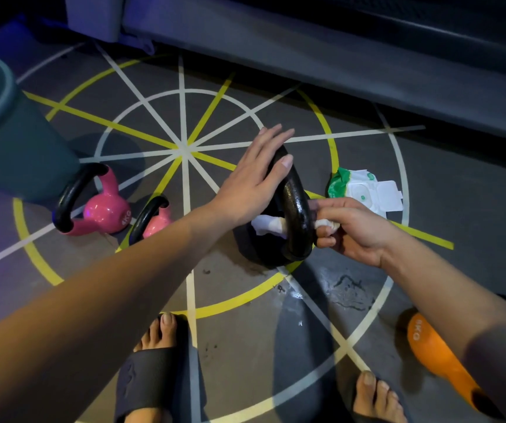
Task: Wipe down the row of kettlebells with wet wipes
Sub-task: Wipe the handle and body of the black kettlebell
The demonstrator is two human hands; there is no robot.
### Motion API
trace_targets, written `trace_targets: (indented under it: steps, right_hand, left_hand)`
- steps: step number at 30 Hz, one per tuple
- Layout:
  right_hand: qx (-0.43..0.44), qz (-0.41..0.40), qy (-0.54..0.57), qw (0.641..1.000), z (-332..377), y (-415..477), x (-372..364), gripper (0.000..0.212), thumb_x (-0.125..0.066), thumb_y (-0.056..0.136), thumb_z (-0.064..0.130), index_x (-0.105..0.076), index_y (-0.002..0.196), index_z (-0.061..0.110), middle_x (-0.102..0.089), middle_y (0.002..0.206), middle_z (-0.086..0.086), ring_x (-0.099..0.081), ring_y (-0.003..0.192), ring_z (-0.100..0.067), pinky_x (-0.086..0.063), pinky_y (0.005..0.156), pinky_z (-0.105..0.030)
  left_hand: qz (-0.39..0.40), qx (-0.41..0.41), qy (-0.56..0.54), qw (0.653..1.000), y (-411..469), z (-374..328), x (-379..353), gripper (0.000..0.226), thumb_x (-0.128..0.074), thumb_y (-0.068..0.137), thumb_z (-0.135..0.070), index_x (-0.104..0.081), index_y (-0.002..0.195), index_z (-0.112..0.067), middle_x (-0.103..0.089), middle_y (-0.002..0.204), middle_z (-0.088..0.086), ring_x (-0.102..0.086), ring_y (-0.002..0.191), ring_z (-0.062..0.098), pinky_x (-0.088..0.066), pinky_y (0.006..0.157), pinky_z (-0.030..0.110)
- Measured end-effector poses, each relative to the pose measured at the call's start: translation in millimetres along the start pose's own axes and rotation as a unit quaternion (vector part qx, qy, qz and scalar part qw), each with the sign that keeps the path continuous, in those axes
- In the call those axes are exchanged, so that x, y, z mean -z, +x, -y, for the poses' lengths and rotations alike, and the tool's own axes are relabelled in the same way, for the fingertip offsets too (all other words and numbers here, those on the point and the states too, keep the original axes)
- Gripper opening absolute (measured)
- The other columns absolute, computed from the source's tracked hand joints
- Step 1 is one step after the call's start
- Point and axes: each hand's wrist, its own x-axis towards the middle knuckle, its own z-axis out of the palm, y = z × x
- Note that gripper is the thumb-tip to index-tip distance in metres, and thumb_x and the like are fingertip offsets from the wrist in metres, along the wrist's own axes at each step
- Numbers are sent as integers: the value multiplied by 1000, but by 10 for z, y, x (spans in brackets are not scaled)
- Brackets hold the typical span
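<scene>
Head view: the dark grey floor (245,331) is showing white and yellow spoke lines, and the black kettlebell (294,209) is sitting just right of their hub. The left hand (254,178) is lying flat, fingers straight, on its handle. The right hand (349,227) is pinching a wet wipe (268,225) threaded through the handle. A wipes pack (364,190) is lying just beyond.

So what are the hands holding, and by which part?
The right hand pinches a white wipe by one end; the left hand rests flat on the black kettlebell's handle.
</scene>
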Motion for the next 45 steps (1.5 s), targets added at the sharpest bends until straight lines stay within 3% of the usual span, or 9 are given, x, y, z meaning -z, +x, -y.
trace_targets:
  steps: [8,13,17,21,27,33,38,42,45]
  right_hand:
    - [0,-36,44,998,160,69,-100,33,-37,95,-9,-65,111,-2,-50,66,-1,-40,45,-2,-29,41,-15]
    - [-66,17,46,997,240,-39,11,31,-46,87,16,-73,98,6,-59,81,-7,-52,61,-16,-40,54,-25]
    - [-83,91,54,991,213,-156,207,65,-51,69,22,-52,129,-3,-61,103,-17,-56,78,-25,-37,65,-32]
    - [-64,126,51,989,143,-247,249,63,-44,73,10,-61,133,-1,-63,96,-15,-56,73,-21,-41,62,-30]
    - [-50,129,20,990,-13,-269,299,73,-85,75,15,-55,141,6,-65,83,-11,-63,68,-17,-56,62,-30]
    - [-66,51,5,997,-94,-201,170,44,-57,96,12,-57,140,13,-57,74,-8,-57,56,-11,-53,53,-25]
    - [-51,18,22,998,-91,-149,-43,14,-57,92,20,-71,87,18,-52,69,0,-41,43,-5,-37,41,-19]
    - [-32,-6,-26,999,-79,-77,-90,10,-55,97,11,-62,90,14,-49,56,4,-27,34,-1,-19,38,-17]
    - [24,-54,-66,996,-108,-35,-86,11,-54,101,13,-61,93,10,-45,51,0,-29,33,-3,-22,38,-17]
  left_hand:
    - [11,9,-7,1000,0,-14,5,52,-33,108,-50,-29,158,-36,-16,168,-18,2,154,-2,-9,125,35]
    - [15,11,-7,1000,-8,-17,26,52,-32,108,-52,-28,158,-38,-15,167,-20,3,154,-4,-10,126,40]
    - [11,11,-8,1000,-1,-11,19,53,-31,107,-55,-28,157,-41,-15,167,-22,3,153,-5,-12,127,48]
    - [8,12,-3,1000,-4,-6,13,53,-30,106,-57,-28,157,-41,-15,167,-22,3,153,-5,-12,126,50]
    - [7,13,1,1000,-13,-18,10,53,-29,107,-56,-27,158,-41,-13,167,-22,3,153,-4,-12,126,50]
    - [2,13,1,1000,-13,-23,1,53,-29,107,-56,-27,157,-41,-14,167,-22,2,154,-3,-13,126,52]
    - [-5,4,-5,1000,-11,-9,-8,52,-29,107,-54,-30,157,-39,-16,167,-19,0,155,-1,-14,126,51]
    - [-7,3,-5,1000,-10,-1,-13,51,-30,108,-52,-30,157,-39,-17,166,-19,-1,155,-1,-14,126,50]
    - [-9,2,-6,1000,-9,7,-19,50,-30,108,-52,-30,157,-39,-17,166,-20,-1,155,-1,-15,126,52]
